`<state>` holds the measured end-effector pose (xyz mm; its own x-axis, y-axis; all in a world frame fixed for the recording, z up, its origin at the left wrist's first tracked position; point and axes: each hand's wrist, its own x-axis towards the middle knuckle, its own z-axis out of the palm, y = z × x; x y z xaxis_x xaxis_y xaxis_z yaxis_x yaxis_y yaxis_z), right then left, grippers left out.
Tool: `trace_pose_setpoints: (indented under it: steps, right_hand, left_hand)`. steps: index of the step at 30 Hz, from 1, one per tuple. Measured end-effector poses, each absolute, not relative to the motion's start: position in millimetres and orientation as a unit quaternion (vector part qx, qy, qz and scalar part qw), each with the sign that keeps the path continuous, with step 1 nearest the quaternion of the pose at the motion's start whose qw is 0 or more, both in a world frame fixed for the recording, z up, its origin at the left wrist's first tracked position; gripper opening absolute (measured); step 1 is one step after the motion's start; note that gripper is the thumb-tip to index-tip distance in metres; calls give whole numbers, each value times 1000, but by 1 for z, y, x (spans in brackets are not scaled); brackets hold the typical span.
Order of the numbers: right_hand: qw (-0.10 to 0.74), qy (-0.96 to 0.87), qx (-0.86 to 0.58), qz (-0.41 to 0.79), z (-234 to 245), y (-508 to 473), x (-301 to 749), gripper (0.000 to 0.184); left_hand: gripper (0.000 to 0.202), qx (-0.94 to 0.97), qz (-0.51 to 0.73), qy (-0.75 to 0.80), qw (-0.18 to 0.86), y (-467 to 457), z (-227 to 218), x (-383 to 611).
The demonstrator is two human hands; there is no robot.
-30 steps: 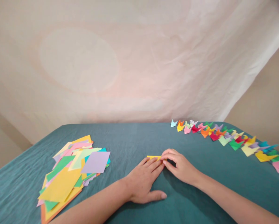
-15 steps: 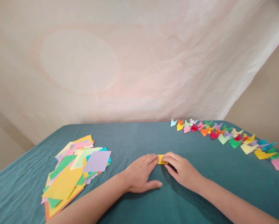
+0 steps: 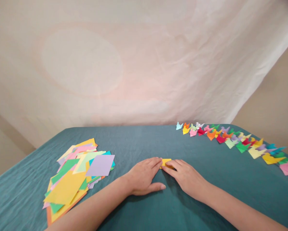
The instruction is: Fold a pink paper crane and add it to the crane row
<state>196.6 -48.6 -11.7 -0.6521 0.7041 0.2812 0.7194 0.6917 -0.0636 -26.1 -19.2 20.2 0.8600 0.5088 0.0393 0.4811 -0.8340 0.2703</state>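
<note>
A small folded piece of yellow paper (image 3: 166,161) lies on the green cloth in front of me, partly hidden by fingers of both hands. My left hand (image 3: 145,176) rests flat on the cloth with its fingertips on the paper's left end, and its thumb is stretched out apart from the fingers. From the right, my right hand (image 3: 183,175) pinches the near right part of the paper between thumb and fingers. How the paper's folds run underneath is hidden.
On the left lies a loose pile of coloured paper sheets (image 3: 69,186), with a lilac sheet (image 3: 100,165) on top. Rows of small folded paper birds (image 3: 254,152) run along the right side of the green-covered table (image 3: 134,141). A pale cloth (image 3: 144,64) hangs behind.
My right hand's fingertips have shifted left and lower along the yellow paper, showing more of its far edge. My left hand has moved slightly left.
</note>
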Motion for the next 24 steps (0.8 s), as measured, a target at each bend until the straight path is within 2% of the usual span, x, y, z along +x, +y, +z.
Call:
trace_pose_setpoints:
  steps: [12, 24]
  right_hand:
    - [129, -916, -378, -43, -6, -52, 194, 38]
    - [98, -890, -427, -130, -2, -59, 195, 20]
  left_hand:
    - [82, 963, 41, 253, 78, -18, 14, -25]
    - [81, 965, 40, 250, 68, -18, 16, -24]
